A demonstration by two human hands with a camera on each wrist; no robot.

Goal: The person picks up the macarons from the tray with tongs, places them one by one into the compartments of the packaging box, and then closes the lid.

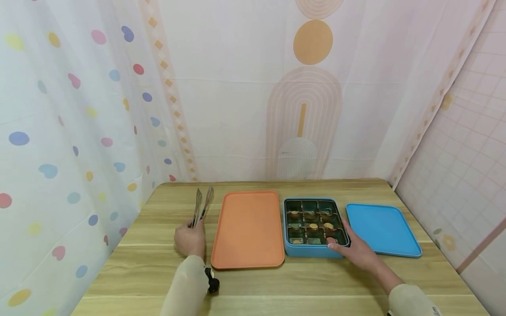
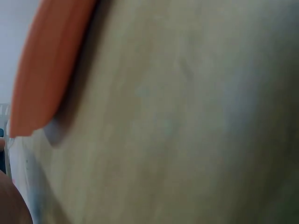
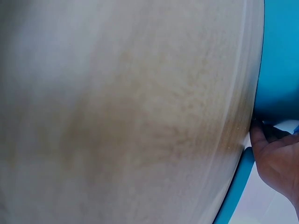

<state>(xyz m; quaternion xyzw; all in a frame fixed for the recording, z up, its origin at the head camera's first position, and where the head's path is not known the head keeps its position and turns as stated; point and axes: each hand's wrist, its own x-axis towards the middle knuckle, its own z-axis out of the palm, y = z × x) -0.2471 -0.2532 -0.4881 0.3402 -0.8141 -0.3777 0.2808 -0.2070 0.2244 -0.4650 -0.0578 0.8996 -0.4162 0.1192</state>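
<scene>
My left hand [image 1: 190, 239] grips a pair of metal tongs [image 1: 196, 207] at the left of the table, their two arms spread apart and pointing away from me. Just right of that hand lies an orange tray [image 1: 248, 230], whose edge [image 2: 49, 65] shows large in the left wrist view. My right hand [image 1: 360, 252] holds a blue box [image 1: 306, 251] at its near right corner, thumb on the front rim and fingers along the side. Inside the box is a dark divided insert [image 1: 310, 219] with several compartments; small golden pieces show in some, too small to identify.
A flat blue lid or tray [image 1: 383, 229] lies right of the box, close to my right hand. Everything rests on a wood-grain table [image 1: 253, 289]. Patterned curtains [image 1: 237, 109] hang behind the table and along both sides.
</scene>
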